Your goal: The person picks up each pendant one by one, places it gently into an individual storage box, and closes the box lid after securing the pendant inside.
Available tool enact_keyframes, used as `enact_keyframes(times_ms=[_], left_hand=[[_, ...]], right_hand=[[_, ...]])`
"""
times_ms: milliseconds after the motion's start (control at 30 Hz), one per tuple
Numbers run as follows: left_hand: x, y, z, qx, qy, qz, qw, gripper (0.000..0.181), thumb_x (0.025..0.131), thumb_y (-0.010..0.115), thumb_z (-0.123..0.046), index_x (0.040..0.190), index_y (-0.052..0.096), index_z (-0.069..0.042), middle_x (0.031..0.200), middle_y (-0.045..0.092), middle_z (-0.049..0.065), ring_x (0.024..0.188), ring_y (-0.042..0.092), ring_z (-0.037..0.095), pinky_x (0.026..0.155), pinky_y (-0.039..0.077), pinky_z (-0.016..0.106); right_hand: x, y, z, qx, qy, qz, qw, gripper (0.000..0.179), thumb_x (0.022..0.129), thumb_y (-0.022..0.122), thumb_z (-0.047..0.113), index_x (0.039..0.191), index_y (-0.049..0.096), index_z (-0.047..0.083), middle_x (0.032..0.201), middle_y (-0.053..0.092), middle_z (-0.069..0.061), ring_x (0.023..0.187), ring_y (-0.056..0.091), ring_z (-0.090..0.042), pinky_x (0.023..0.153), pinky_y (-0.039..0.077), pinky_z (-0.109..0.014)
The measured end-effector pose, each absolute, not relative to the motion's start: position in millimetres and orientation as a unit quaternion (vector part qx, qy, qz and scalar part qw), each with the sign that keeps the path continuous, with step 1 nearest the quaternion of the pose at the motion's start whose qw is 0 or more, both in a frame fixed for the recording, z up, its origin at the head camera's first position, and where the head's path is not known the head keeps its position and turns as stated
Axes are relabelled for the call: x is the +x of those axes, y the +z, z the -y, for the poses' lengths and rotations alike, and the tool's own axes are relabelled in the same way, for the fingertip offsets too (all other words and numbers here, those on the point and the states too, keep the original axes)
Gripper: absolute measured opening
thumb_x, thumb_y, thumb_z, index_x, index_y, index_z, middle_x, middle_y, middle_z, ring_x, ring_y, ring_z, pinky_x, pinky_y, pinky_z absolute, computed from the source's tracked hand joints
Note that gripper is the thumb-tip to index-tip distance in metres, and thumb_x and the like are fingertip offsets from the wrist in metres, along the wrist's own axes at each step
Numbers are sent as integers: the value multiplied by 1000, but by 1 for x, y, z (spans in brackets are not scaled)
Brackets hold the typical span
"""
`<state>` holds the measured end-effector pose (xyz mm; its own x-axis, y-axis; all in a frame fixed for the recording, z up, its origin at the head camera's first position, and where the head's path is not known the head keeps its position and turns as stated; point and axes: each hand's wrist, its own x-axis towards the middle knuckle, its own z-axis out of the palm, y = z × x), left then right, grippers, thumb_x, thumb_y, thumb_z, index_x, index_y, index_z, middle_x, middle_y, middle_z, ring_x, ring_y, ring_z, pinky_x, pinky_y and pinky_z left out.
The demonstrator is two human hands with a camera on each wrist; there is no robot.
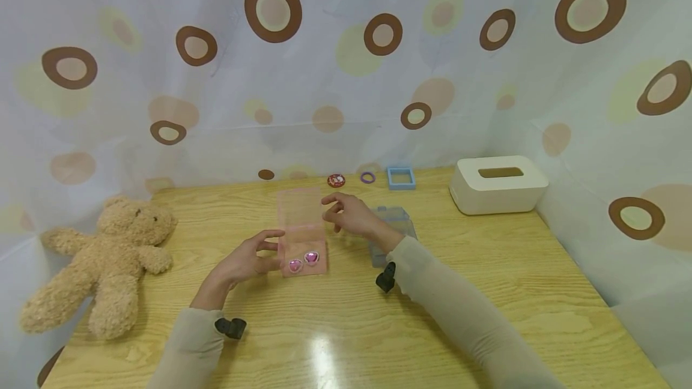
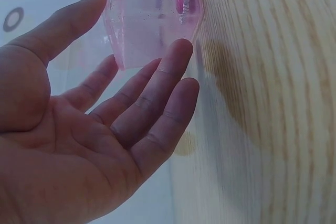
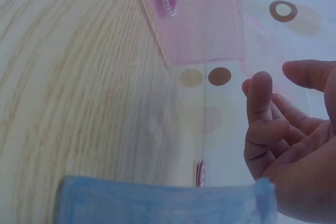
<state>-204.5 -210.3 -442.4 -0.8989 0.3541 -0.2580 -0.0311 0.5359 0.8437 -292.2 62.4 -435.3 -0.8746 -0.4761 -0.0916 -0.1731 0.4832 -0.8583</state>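
Observation:
A clear pink plastic case [image 1: 305,236] stands on the table with its lid [image 1: 299,204] raised at the far side. Two pink gems with pale beaded rims [image 1: 311,257] show in its near part. At the case's left side is my left hand [image 1: 251,259], thumb and fingers spread, fingertips right at the edge in the left wrist view. My right hand [image 1: 348,215] hovers by the lid's right edge, fingers loosely bent, with a gap between thumb and forefinger in the right wrist view. Beneath the right forearm, partly hidden, lies a translucent blue-grey case [image 1: 391,221].
Along the back edge lie a round red badge [image 1: 336,180], a purple ring [image 1: 367,177] and a light blue square frame [image 1: 401,179]. A white tissue box [image 1: 498,188] stands at the back right. A teddy bear [image 1: 105,260] lies at the left.

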Motion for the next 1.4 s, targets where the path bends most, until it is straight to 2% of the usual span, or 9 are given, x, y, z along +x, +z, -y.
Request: enact_keyframes(times_ms=[133,367,533,667,800,933,1167,1400], left_hand=[[-206,-443,210,86,476,-852,200,68,95,67,-15,154,34,-9,144,49,29,114,60,32,87,54,42],[-206,-447,211,100,479,-854,176,70,94,70,-15,154,36,-7,145,46,28,116,63,39,90,55,45],[-206,-447,211,105,483,-853,171,70,93,71,-13,153,37,-5,144,45,30,111,65,36,89,55,42],[-206,-448,211,99,481,-855,168,69,92,72,-14,153,39,-6,143,47,28,110,66,34,88,55,41],[-207,-449,212,95,481,-856,166,69,92,73,-14,152,40,-8,143,49,27,110,66,34,88,55,41],[-207,-450,212,96,481,-856,162,69,91,73,-14,152,41,-7,142,50,26,115,64,38,91,55,45],[-206,-452,212,99,490,-851,157,69,91,73,-13,151,40,-6,141,51,26,119,63,41,94,55,48],[-205,-451,212,102,503,-843,159,69,91,72,-8,151,38,-3,143,48,28,122,60,43,96,54,48]], right_hand=[[-293,-435,-63,-200,-469,-846,157,34,102,58,26,133,58,13,118,69,-17,87,68,-40,69,48,-31],[-290,-430,-65,-204,-469,-844,158,28,102,56,27,126,62,14,115,70,-15,89,67,-42,66,46,-31],[-287,-427,-66,-209,-502,-824,160,30,106,49,27,129,61,12,106,70,-11,84,66,-39,78,54,-46],[-284,-424,-67,-216,-519,-811,160,31,108,44,28,126,62,11,103,71,-11,77,65,-30,86,52,-56],[-282,-421,-67,-221,-526,-804,168,31,109,43,28,119,65,9,101,71,-11,81,65,-37,88,50,-59],[-281,-422,-69,-234,-522,-801,180,31,108,44,27,115,67,7,100,71,-11,87,64,-42,87,51,-60],[-278,-424,-71,-260,-486,-812,193,33,106,50,33,117,67,6,106,71,-18,77,65,-30,86,51,-60],[-277,-425,-71,-269,-462,-823,191,33,104,53,36,117,67,8,103,72,-14,81,66,-38,83,51,-57]])
